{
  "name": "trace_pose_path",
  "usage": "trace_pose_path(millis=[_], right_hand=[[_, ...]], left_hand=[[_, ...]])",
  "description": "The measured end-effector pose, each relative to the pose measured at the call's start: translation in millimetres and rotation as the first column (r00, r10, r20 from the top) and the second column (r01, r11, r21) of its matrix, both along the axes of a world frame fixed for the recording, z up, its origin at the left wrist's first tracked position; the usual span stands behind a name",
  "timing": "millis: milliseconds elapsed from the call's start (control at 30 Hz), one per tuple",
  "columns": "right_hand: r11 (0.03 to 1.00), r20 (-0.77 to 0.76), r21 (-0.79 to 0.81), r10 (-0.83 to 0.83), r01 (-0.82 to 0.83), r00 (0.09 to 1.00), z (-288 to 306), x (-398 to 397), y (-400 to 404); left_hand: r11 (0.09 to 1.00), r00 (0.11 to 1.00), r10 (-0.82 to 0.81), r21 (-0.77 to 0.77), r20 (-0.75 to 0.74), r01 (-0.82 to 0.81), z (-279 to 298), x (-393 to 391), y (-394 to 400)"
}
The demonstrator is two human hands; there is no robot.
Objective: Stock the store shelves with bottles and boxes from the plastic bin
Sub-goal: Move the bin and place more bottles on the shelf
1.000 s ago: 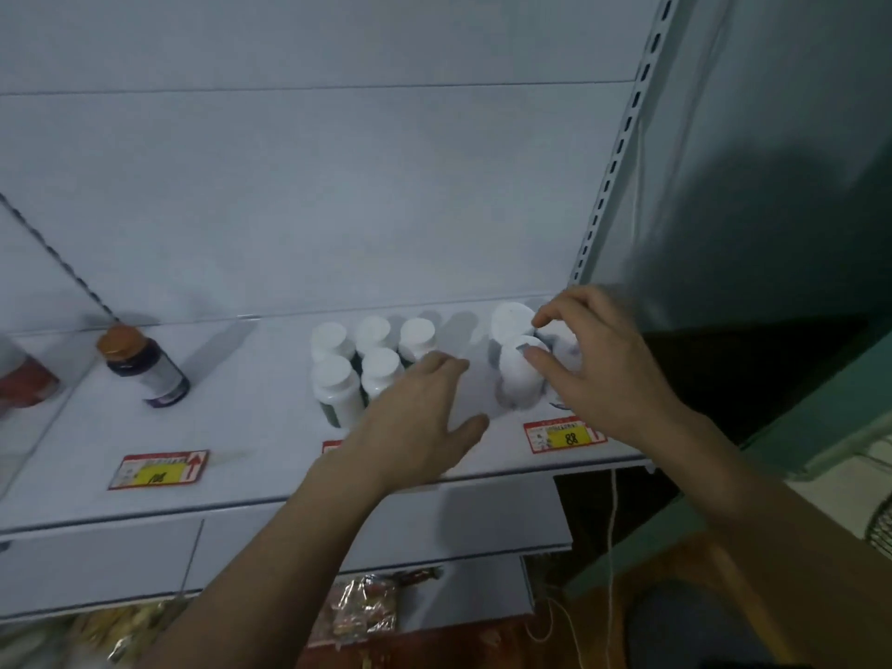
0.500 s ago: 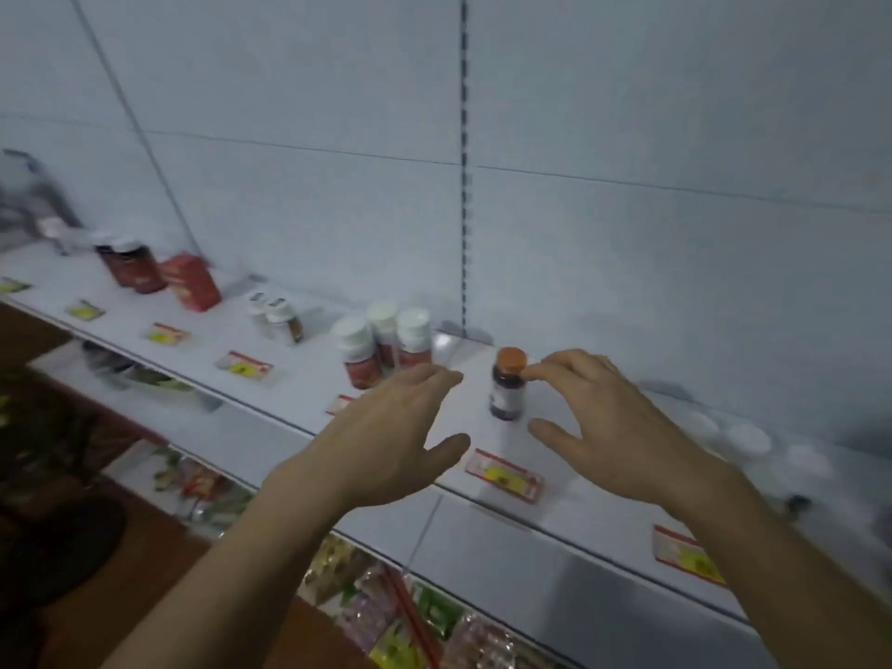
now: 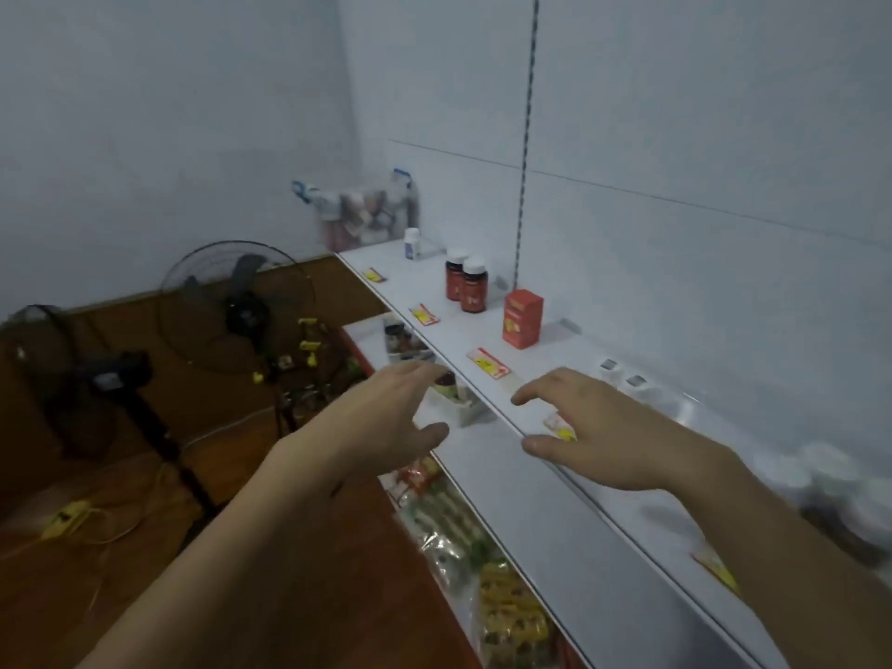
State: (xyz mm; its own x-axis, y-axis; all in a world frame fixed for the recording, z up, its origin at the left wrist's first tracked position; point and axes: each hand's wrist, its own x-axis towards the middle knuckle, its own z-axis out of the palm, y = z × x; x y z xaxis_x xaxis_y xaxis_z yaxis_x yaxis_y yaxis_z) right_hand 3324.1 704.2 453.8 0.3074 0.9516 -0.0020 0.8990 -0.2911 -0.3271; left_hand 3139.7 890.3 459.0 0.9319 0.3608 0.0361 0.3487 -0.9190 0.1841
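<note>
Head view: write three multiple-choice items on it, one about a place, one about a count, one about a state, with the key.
1. Where does the red box stand?
A. on the floor
B. on the top shelf, right of the two dark bottles
C. inside the plastic bin

2. How many dark bottles with red labels stand together on that shelf?
A. two
B. four
C. six

3. What do the hands hold?
A. a bottle each
B. one box between them
C. nothing

Key: 1 B, the box stands on the shelf surface just past the bottles; 2 A, a pair stands side by side; 3 C, the left hand and right hand are both spread and bare.
</note>
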Motion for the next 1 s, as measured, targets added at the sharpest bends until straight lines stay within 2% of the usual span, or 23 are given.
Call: trace_pose_path(millis=[300, 533, 733, 867, 1000], right_hand=[[0.976, 0.172, -0.090, 0.213, -0.200, 0.962, 29, 65, 266], [0.967, 0.181, -0.101, 0.250, -0.235, 0.951, 60, 140, 458], [0.980, 0.166, -0.035, 0.201, -0.198, 0.965, 67, 189, 585], [0.986, 0.086, 0.067, 0.149, -0.155, 0.985, 70, 213, 655], [0.981, 0.117, 0.157, 0.100, -0.117, 0.988, 73, 230, 726]], left_hand=[[0.967, 0.961, 0.254, 0.043, -0.112, -0.250, 13, 44, 224], [0.933, 0.927, 0.361, 0.026, -0.100, -0.360, 52, 84, 390], [0.920, 0.912, 0.392, 0.070, -0.120, -0.386, 70, 124, 504], [0.918, 0.917, 0.396, 0.044, -0.042, -0.394, 77, 153, 576], [0.925, 0.926, 0.373, 0.055, 0.049, -0.375, 75, 183, 647]])
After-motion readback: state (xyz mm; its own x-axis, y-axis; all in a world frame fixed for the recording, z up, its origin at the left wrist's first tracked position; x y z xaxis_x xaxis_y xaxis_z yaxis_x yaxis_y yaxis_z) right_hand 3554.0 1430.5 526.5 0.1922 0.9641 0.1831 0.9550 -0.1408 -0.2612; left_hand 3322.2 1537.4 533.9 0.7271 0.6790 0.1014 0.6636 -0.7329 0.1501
